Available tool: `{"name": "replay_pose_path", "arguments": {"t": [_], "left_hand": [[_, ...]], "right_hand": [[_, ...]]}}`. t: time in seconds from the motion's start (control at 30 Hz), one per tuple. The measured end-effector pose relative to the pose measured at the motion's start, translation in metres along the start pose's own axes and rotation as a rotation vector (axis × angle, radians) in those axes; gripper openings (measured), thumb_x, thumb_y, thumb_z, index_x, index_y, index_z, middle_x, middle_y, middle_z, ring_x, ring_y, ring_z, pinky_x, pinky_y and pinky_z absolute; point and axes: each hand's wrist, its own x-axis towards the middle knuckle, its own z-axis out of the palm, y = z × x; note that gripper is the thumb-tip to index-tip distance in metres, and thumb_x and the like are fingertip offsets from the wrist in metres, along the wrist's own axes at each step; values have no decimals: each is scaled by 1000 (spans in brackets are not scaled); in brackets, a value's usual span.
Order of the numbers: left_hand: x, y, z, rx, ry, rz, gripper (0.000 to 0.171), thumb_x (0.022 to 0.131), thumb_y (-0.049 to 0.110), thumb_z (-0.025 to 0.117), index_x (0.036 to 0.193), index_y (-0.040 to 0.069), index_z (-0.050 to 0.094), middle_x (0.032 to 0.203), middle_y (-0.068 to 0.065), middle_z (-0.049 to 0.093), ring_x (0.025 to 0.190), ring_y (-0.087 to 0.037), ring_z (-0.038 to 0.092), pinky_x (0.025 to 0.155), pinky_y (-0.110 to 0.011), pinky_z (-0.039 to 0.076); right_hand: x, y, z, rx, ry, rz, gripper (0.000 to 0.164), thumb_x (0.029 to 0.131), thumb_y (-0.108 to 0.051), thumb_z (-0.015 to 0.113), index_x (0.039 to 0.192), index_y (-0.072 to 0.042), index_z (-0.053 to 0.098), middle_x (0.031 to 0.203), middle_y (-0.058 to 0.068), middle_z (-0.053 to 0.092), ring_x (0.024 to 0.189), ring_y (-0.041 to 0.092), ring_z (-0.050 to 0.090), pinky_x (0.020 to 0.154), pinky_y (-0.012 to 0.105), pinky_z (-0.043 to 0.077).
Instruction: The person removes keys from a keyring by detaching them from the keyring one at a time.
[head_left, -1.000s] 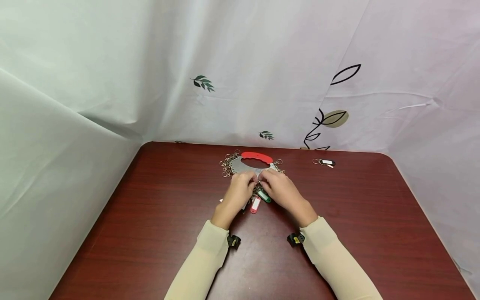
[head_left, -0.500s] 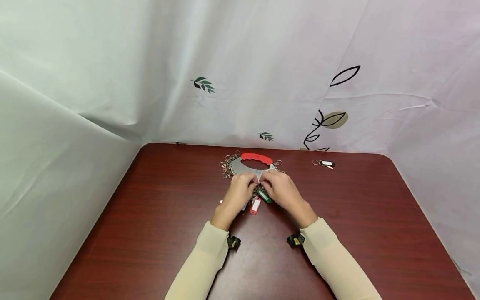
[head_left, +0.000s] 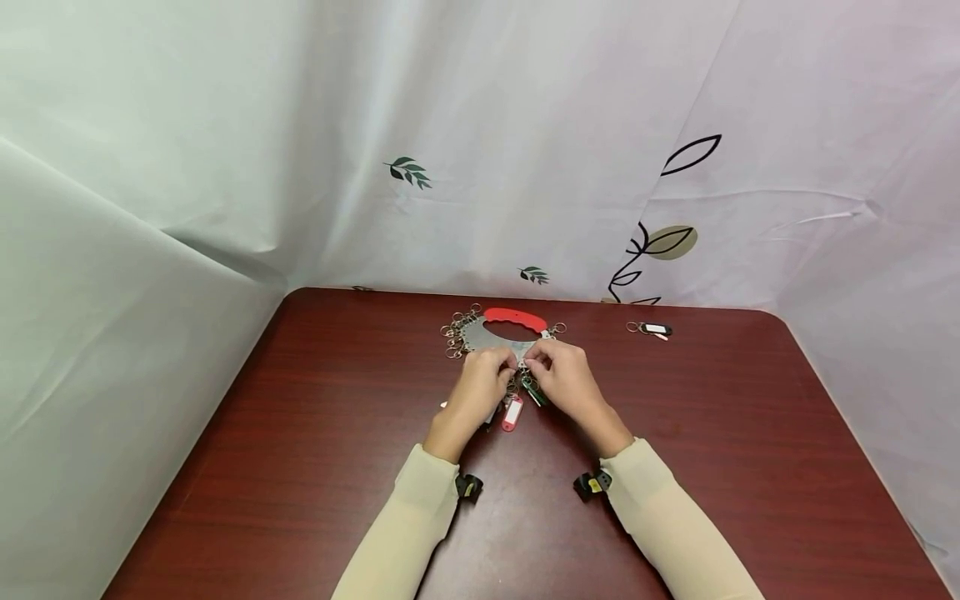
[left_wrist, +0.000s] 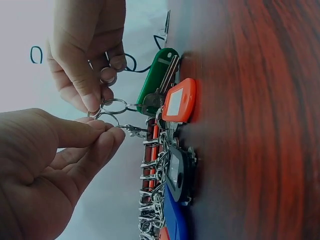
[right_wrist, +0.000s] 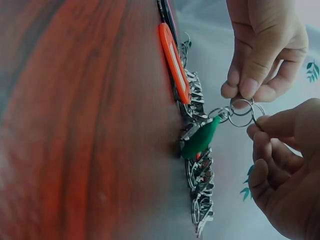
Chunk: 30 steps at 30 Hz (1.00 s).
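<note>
In the head view a silver metal plate (head_left: pixel 491 336) with a red grip handle (head_left: pixel 516 317) lies on the table, its edge lined with small rings and clips. At its near edge my left hand (head_left: pixel 482 382) and right hand (head_left: pixel 567 380) meet. Two linked metal split rings (right_wrist: pixel 241 114) show between the fingertips in the right wrist view. My left thumb and forefinger pinch one, my right fingers the other. Below hang a green key tag (left_wrist: pixel 156 80) with keys and an orange-red key tag (left_wrist: pixel 179 101). Which ring carries the green tag is hard to tell.
A black key tag (head_left: pixel 656 329) with a ring and key lies apart at the table's back right. Beside the plate rest another black tag (left_wrist: pixel 176 172) and a blue tag (left_wrist: pixel 174 212). White curtain (head_left: pixel 480 150) borders the brown table (head_left: pixel 300 467).
My right fingertips have shifted slightly right, away from the left ones. The green tag has turned more onto its edge. My left hand stays nearly still.
</note>
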Motion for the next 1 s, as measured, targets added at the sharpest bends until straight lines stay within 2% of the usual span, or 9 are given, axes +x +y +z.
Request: {"name": "replay_pose_path", "arguments": {"t": [0.17, 0.33, 0.43, 0.57, 0.67, 0.77, 0.9, 1.0], "left_hand": [[0, 0, 1, -13, -8, -4, 8, 89, -2, 75, 88, 6, 73, 88, -7, 75, 81, -21, 68, 74, -34, 56], [0, 0, 3, -14, -61, -9, 10, 89, -2, 75, 86, 8, 73, 86, -5, 75, 79, -18, 66, 71, -30, 54], [0, -1, 4, -4, -86, 8, 11, 89, -1, 75, 85, 9, 73, 84, -3, 73, 78, -17, 65, 70, -28, 53], [0, 0, 4, 6, -101, 50, 9, 88, 0, 75, 86, 8, 74, 85, -3, 74, 81, -17, 67, 73, -30, 55], [-1, 1, 5, 0, -145, 63, 7, 88, 0, 74, 90, 7, 76, 89, -4, 75, 85, -18, 69, 77, -32, 57], [-1, 2, 5, -12, -218, 45, 9, 89, 0, 72, 94, 7, 76, 93, -5, 76, 88, -19, 67, 78, -31, 55], [-1, 3, 7, -11, -299, 22, 12, 92, 2, 70, 98, 9, 78, 96, -3, 76, 89, -17, 65, 81, -30, 54], [-2, 4, 7, -7, -336, 29, 14, 93, 3, 69, 101, 10, 78, 96, -1, 77, 89, -14, 66, 84, -31, 55]], "right_hand": [[-1, 2, 0, 53, 9, 53, 9, 89, -3, 76, 85, -10, 74, 78, 2, 73, 67, 13, 61, 63, 28, 51], [-1, 4, -1, 123, 10, 148, 8, 90, -5, 76, 85, -11, 74, 77, 3, 72, 67, 12, 61, 63, 25, 50], [2, 4, -5, 155, 11, 181, 7, 91, -6, 76, 87, -11, 74, 78, 3, 72, 68, 13, 60, 63, 25, 49], [6, 3, -16, 183, 16, 183, 6, 92, -6, 75, 89, -11, 74, 78, 4, 71, 68, 15, 58, 61, 25, 47], [9, 3, -25, 199, 24, 186, 4, 93, -7, 74, 90, -10, 74, 77, 5, 70, 67, 14, 57, 60, 24, 45], [11, 3, -36, 210, 36, 185, 3, 94, -10, 74, 92, -8, 74, 77, 6, 70, 67, 13, 56, 59, 22, 44], [13, 4, -50, 225, 63, 176, 4, 95, -11, 73, 94, -7, 75, 79, 7, 70, 67, 12, 55, 58, 21, 43], [13, 6, -60, 224, 84, 170, 4, 95, -11, 73, 95, -8, 75, 79, 7, 70, 66, 12, 55, 57, 21, 42]]}}
